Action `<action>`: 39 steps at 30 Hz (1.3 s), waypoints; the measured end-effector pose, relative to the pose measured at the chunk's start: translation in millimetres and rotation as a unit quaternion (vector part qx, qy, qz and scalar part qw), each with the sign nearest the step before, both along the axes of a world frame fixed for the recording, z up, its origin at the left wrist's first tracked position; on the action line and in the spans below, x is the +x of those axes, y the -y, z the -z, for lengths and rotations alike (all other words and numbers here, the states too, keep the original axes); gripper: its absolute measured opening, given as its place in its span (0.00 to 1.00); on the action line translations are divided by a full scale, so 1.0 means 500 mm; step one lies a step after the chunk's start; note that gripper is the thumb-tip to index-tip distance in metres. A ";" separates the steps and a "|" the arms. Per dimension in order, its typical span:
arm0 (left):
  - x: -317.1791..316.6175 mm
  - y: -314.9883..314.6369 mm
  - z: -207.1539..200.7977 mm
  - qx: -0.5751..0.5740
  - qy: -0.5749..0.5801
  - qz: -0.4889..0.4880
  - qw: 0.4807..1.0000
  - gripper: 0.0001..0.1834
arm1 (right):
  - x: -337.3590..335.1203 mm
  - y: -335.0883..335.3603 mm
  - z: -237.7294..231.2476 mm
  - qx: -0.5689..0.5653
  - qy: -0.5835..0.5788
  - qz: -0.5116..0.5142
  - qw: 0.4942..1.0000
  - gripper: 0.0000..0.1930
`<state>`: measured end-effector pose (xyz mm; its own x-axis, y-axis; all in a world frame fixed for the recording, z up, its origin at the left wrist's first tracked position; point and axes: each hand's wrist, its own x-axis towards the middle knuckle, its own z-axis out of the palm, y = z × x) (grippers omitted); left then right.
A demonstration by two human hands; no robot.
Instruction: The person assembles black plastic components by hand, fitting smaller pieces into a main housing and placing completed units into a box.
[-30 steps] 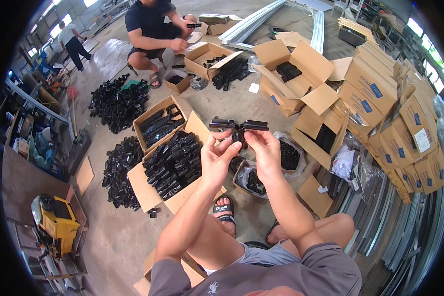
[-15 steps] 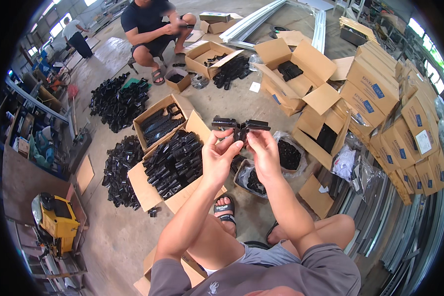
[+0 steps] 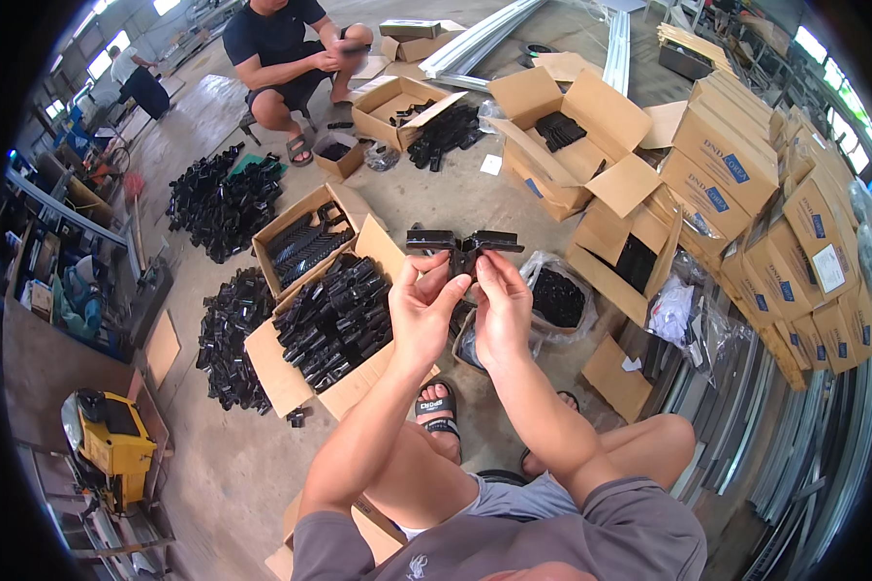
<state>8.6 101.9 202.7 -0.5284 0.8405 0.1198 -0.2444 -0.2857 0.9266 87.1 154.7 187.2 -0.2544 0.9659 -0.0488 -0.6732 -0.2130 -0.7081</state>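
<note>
Up in front of me, above the floor, I hold a black bracket-like part (image 3: 463,254). Two bar-shaped arms spread left and right from its middle, and a short piece points down. My left hand (image 3: 420,308) is closed on its left side, thumb and fingertips pinching near the middle. On the other side my right hand (image 3: 503,302) pinches it the same way. Whether it is one piece or several fitted together I cannot tell. An open carton (image 3: 286,375) heaped with similar black parts (image 3: 335,320) stands left of my hands.
Black parts lie in piles (image 3: 225,208) (image 3: 233,339) on the left. A bag of small black pieces (image 3: 558,296) sits right of my hands, near open cartons (image 3: 552,179). Stacked cartons (image 3: 722,160) and metal profiles (image 3: 727,426) line the right. A seated co-worker (image 3: 281,48) handles something ahead.
The whole view has shifted slightly left. Both hands still hold the black part; its two arms now look more level.
</note>
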 end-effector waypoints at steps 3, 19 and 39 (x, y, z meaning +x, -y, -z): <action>0.001 -0.004 0.003 0.005 0.007 0.000 1.000 0.18 | -0.002 -0.006 0.024 -0.017 0.000 -0.001 1.000 0.10; -0.009 0.001 0.006 -0.005 0.017 -0.009 1.000 0.18 | -0.015 0.012 0.005 -0.035 -0.035 0.019 0.999 0.09; -0.003 -0.001 0.010 -0.021 0.005 -0.001 1.000 0.18 | -0.013 0.008 0.022 -0.006 -0.037 0.029 0.999 0.09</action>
